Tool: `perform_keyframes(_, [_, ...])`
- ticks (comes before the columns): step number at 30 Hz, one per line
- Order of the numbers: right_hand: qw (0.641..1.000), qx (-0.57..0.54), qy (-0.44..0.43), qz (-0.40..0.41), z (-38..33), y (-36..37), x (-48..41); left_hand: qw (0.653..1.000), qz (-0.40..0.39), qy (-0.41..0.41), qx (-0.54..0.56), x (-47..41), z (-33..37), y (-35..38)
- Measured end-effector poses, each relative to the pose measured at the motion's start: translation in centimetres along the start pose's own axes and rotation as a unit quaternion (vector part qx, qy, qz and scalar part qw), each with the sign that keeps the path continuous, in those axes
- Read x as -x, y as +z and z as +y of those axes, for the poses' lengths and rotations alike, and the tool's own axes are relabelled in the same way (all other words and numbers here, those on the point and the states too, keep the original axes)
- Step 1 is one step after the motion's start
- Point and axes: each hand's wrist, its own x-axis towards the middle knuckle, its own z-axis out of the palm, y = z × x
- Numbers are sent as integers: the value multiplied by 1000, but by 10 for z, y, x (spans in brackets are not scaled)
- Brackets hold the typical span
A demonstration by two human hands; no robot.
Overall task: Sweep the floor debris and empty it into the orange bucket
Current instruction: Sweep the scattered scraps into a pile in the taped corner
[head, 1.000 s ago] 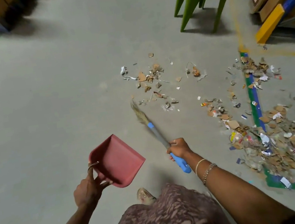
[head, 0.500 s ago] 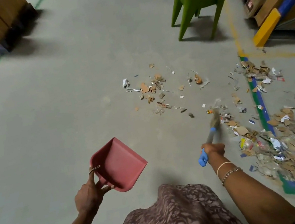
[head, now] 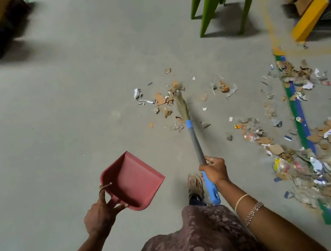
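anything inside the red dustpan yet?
Nothing visible: the dustpan shows bare red plastic inside. Its rear edge by the handle is partly covered by the left hand.

the dustpan (head: 134,178) is smooth matt red plastic; the broom (head: 195,142) has straw-like bristles and a blue plastic grip. the debris (head: 320,165) is torn cardboard and paper (some bits glossy) on a matt grey floor (head: 50,122).

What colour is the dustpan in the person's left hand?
Reddish pink, plain all over; the dustpan shows best in the head view.
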Motion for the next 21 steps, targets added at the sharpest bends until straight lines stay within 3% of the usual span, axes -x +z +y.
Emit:
perform_keyframes(4, [994,49,3,-101,-33,26,-33,999,6,-52,13,-16,19,-21])
perform_keyframes(9, [978,123,31,-164,-56,51,-85,995,32,-91,22,-36,48,-45])
perform_keyframes(13, [985,94,83,-122,-64,52,-117,996,30,-83,17,-52,67,-53])
perform_keyframes(17, [984,-7,174,-28,-52,36,-133,998,13,-59,14,-73,72,-53])
perform_keyframes(21, [976,-64,204,40,-41,12,-133,1000,-6,-19,-2,-95,73,-54])
